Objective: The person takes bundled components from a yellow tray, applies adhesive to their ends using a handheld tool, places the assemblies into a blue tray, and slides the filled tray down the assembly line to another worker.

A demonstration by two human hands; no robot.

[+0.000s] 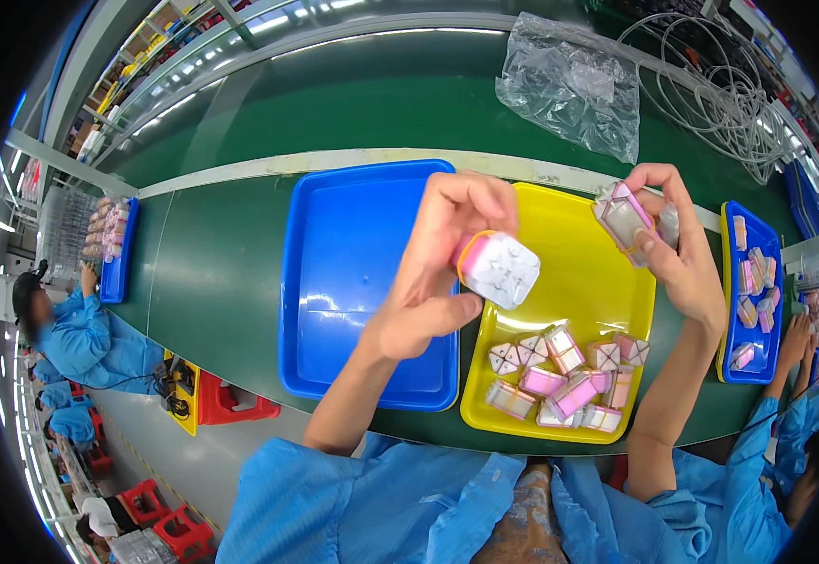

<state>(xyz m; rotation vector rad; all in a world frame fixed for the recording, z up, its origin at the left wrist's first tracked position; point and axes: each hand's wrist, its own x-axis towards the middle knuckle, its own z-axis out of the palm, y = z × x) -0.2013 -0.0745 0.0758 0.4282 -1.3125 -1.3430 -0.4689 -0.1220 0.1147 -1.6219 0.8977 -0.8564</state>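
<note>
My left hand (414,282) is closed around a pink-and-white block (508,273) with a yellow band around it; its white, creased end faces up toward me. It hangs over the left edge of a yellow tray (569,282). At the tray's far right corner, my right hand (682,254) grips a pink block with clear edges (624,218) between thumb and fingers. Some greyish translucent material (668,226) also shows among those fingers; what it is I cannot make out. Several similar pink-and-white blocks (567,395) lie loose in the tray's near half.
A blue tray (362,273) lies left of the yellow one. Beyond stand a clear plastic bag (574,89) and coiled grey cable (729,103). At right, another blue tray (746,310) holds blocks, beside a co-worker's hands (795,338). Another person (85,329) works at far left.
</note>
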